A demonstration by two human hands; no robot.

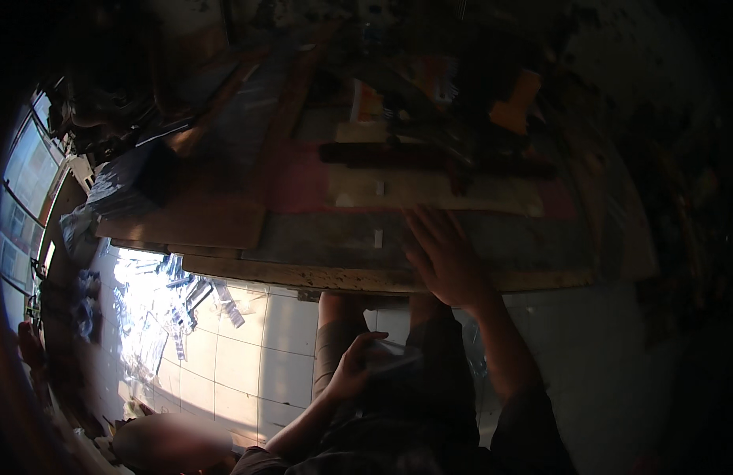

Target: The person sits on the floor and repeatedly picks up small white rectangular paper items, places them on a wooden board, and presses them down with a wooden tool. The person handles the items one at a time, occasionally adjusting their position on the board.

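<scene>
My right hand (445,257) rests on the dark table (319,276) near its front edge. Its fingers are stretched out, and their tips reach the edge of a long pale strip (437,192). Below the table edge, over my lap, my left hand (352,370) is closed on a greyish, see-through flat piece (394,358) whose kind is too dim to tell. One small white piece (378,238) lies on the table left of my right hand, and another small white piece (380,188) is on the pale strip. Behind them lies a dark long bar (366,153).
Under the strip is a pink sheet (299,178). A brown board (184,224) covers the table's left side; an orange thing (518,103) is at the back right. Shiny strips (176,297) litter the tiled floor at left. A blurred person (172,443) is at lower left.
</scene>
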